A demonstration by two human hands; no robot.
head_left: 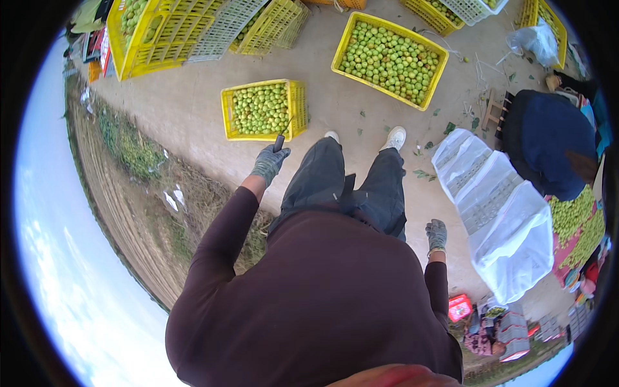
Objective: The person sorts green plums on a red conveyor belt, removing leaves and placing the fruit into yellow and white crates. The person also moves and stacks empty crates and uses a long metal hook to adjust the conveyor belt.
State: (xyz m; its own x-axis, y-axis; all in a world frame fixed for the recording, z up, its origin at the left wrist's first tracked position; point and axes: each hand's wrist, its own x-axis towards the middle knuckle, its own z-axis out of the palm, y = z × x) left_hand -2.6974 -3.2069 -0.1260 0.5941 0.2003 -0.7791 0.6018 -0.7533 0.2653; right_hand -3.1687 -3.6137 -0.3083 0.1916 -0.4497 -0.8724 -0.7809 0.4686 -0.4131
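My left hand (268, 162), in a grey knitted glove, is closed round the dark handle of a thin-shafted tool (279, 142). Its slim shaft points toward a yellow crate (298, 109) just beyond; I cannot make out the tip's shape. That crate is filled with small round green fruit (260, 108), some with brown patches. My right hand (436, 235), gloved alike, hangs at my side with nothing visible in it, its fingers loosely bent and slightly apart. Farther off, ahead and to the right, lies a larger yellow crate (338, 59) full of the same fruit (390, 61).
Stacked yellow and white crates (177, 32) stand at the far left. White sheeting-covered goods (496, 213) lie to my right, near a person in dark blue (551, 142) bent beside fruit on a cloth (570, 219). A small wooden stool (493, 111) and scattered leaves are on the concrete.
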